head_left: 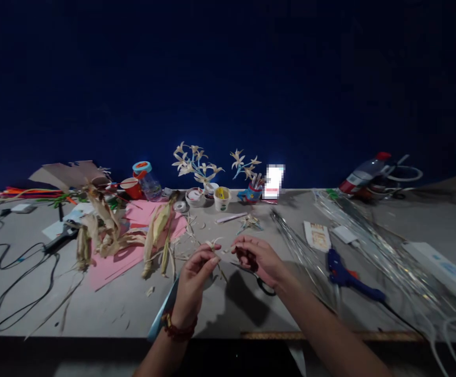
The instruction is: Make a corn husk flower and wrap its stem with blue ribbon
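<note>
My left hand (199, 267), with a red beaded bracelet at the wrist, pinches a small pale husk flower (213, 243) between thumb and fingers. Just to its right, my right hand (251, 254) has its thumb and fingertips drawn together near the flower; whatever it may hold is too small to make out. A pair of black-handled scissors (266, 286) lies on the table, partly hidden under my right hand. Thin husk strips (178, 255) are scattered beside my left hand. Beyond both hands lies a small bundle of pale flowers (250, 222).
Dried corn husks (106, 230) lie on pink paper (114, 267) at left. Flower sprays (196, 162) stand in cups at the back near a lit phone (273, 182). At right are a blue glue gun (349, 277), shiny wires (385, 256), a power strip (444, 267) and a tilted bottle (365, 173).
</note>
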A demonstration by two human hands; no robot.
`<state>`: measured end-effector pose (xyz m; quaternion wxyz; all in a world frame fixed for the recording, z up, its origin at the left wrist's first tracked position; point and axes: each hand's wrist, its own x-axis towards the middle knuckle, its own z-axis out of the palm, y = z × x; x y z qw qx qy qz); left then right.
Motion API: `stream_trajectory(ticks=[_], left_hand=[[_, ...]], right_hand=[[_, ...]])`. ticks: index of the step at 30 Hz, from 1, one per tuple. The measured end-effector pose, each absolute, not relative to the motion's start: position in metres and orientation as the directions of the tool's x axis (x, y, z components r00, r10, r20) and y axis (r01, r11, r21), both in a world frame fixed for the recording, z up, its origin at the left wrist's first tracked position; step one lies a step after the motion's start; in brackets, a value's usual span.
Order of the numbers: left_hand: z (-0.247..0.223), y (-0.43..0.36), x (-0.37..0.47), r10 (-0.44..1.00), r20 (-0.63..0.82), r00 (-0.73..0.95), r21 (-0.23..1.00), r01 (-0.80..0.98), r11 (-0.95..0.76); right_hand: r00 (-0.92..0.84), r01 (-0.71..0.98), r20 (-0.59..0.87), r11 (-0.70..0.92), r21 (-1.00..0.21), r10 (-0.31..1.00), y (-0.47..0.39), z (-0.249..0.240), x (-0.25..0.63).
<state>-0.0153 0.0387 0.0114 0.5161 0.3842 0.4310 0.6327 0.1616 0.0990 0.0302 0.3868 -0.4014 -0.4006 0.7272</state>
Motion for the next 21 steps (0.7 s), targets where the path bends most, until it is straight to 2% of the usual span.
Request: stream_trajectory(ticks=[4, 7, 10, 13, 15, 18, 21], left_hand=[[0.015, 0.036, -0.002, 0.998, 0.009, -0.063, 0.943, -0.332, -0.03], [0.015, 0.034, 0.005, 0.999, -0.012, -0.045, 0.939, -0.344, -0.004], [0.017, 0.033, 0.011, 0.998, -0.056, -0.031, 0.919, -0.392, 0.04], [0.019, 0.033, 0.016, 0.992, -0.124, -0.01, 0.884, -0.456, 0.106], [0.018, 0.033, 0.019, 0.989, -0.151, 0.012, 0.87, -0.474, 0.138], [0.013, 0.032, 0.02, 0.989, -0.148, 0.011, 0.883, -0.448, 0.137], [0.004, 0.031, 0.016, 0.99, -0.134, -0.05, 0.908, -0.406, 0.103]], right_hand=[[-0.37, -0.328, -0.301, -0.427, -0.843, 0.879, 0.084, 0.029, 0.173], [-0.372, -0.35, -0.309, -0.441, -0.827, 0.875, 0.075, 0.026, 0.182], [-0.301, -0.293, -0.246, -0.335, -0.895, 0.921, 0.065, 0.024, 0.191], [-0.185, -0.129, -0.021, -0.045, -0.991, 0.982, 0.056, 0.022, 0.198], [-0.169, 0.003, 0.15, 0.153, -0.988, 0.974, 0.05, 0.021, 0.201], [-0.159, 0.221, 0.326, 0.356, -0.908, 0.932, 0.045, 0.018, 0.214], [-0.084, 0.486, 0.392, 0.381, -0.787, 0.916, 0.043, 0.008, 0.259]])
